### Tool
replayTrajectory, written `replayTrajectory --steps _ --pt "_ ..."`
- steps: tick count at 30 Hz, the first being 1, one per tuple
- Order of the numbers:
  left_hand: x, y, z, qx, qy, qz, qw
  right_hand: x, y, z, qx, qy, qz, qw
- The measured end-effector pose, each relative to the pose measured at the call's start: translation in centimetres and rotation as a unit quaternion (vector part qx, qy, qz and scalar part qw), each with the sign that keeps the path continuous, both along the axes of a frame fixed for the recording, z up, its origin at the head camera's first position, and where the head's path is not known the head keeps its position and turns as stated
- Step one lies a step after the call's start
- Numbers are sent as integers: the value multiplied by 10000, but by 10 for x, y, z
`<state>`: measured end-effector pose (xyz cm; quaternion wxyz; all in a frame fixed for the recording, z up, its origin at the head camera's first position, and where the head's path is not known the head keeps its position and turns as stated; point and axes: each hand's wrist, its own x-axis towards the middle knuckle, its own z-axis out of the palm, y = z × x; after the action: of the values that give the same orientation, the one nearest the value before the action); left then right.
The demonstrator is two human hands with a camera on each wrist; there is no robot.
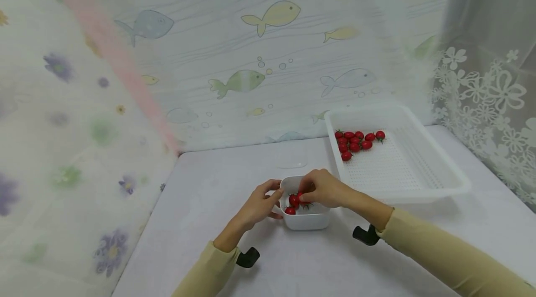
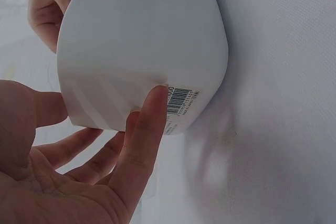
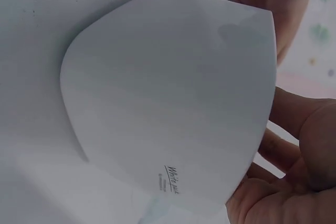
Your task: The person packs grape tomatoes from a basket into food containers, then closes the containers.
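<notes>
A small white square container (image 1: 307, 221) stands on the table with several red cherry tomatoes (image 1: 290, 211) inside, some with green stems. My left hand (image 1: 259, 204) holds its left side, thumb at the rim and fingers spread against the outer wall; in the left wrist view one fingertip presses beside a barcode label (image 2: 181, 100). Reaching in over the right rim, my right hand (image 1: 324, 188) pinches a cherry tomato (image 1: 300, 196), mostly covered by the fingers. The right wrist view shows the container's outer wall (image 3: 173, 87) with small printed lettering; the tomatoes are hidden there.
A large white perforated tray (image 1: 444, 178) sits at the back right, with several cherry tomatoes (image 1: 354, 147) gathered in its left far corner. Behind the container lies a clear, flat lid-like piece (image 1: 291, 163). Patterned curtains (image 1: 251, 115) close off the back and sides.
</notes>
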<state>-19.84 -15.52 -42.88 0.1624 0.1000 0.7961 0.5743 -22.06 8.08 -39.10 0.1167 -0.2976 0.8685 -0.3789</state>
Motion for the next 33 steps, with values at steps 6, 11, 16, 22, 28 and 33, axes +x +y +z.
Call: replayTrajectory --steps 6,11,16,22,28,33 --pt "0 0 1 -11 20 41 10000 -2 -9 -5 236 379 163 9989" --pt "1 -1 1 -11 41 16 10000 0 -20 -9 706 612 125 9955" --pt "1 -1 1 37 77 -24 10000 -3 -30 -16 1295 736 -150 9887" --pt "2 1 4 24 62 23 10000 -3 -33 -15 1414 509 -277 9883" --pt "2 1 3 45 35 11 10000 0 -29 -10 1288 496 -170 9903" --pt "1 1 1 4 60 -25 10000 7 -16 2 786 535 166 9953"
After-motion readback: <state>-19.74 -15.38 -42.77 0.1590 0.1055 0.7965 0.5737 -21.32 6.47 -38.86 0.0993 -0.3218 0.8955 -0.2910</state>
